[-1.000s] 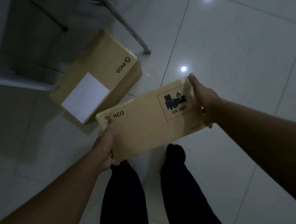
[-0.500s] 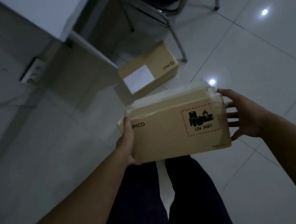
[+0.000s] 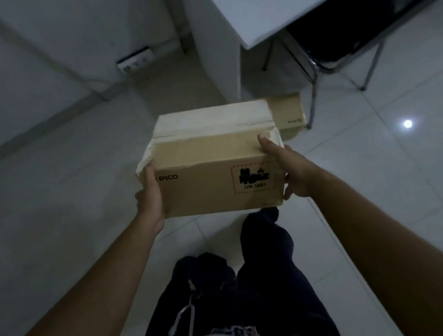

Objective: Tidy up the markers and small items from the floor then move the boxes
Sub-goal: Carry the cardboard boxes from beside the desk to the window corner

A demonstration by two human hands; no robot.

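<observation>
Carrying a cardboard box (image 3: 209,166) off the floor
Left hand (image 3: 150,200) and right hand (image 3: 293,172) are clamped on opposite ends; keep it level and squeeze evenly, steering clear of the second box (image 3: 290,115) beyond the right hand.

Setting: indoor room, probably an office or study space; dim lighting. Floor (image 3: 380,178) is large glossy white tiles with thin grout lines; a ceiling light reflection (image 3: 407,123) shows as a bright spot on it. White desk (image 3: 266,4) with a slab side panel stands at upper right. Under it, a chair (image 3: 338,46) with chrome tube legs and a dark seat. Plain pale wall (image 3: 50,35) at upper left carries a low socket plate (image 3: 136,61) just above the skirting. Two brown shipping cartons marked PICO, one (image 3: 290,114) resting on the floor beside the desk.
</observation>
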